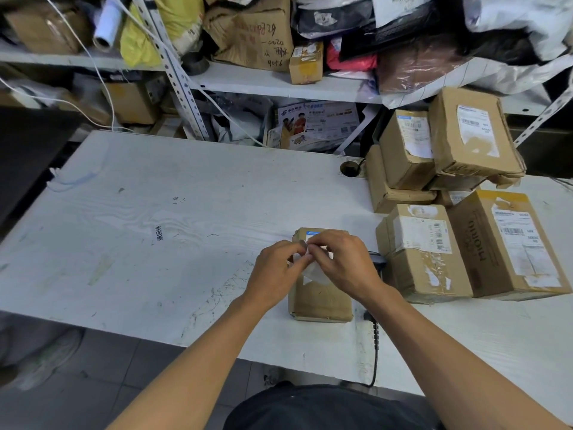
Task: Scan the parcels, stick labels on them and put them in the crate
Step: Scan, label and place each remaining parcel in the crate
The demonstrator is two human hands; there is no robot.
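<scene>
Both hands, left hand [276, 268] and right hand [341, 262], pinch a label [314, 271] over one small parcel [321, 301]; not yet stuck. Several stacked parcels [449, 193] wait. No crate visible.

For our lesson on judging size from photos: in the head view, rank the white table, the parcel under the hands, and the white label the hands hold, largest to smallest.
1. White table
2. Parcel
3. White label, pinched by the left hand and right hand

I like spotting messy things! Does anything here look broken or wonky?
Yes. The box right of the hands looks battered, with torn tape and a scuffed label. Behind it, the stacked boxes lean crookedly rather than sitting square.
</scene>
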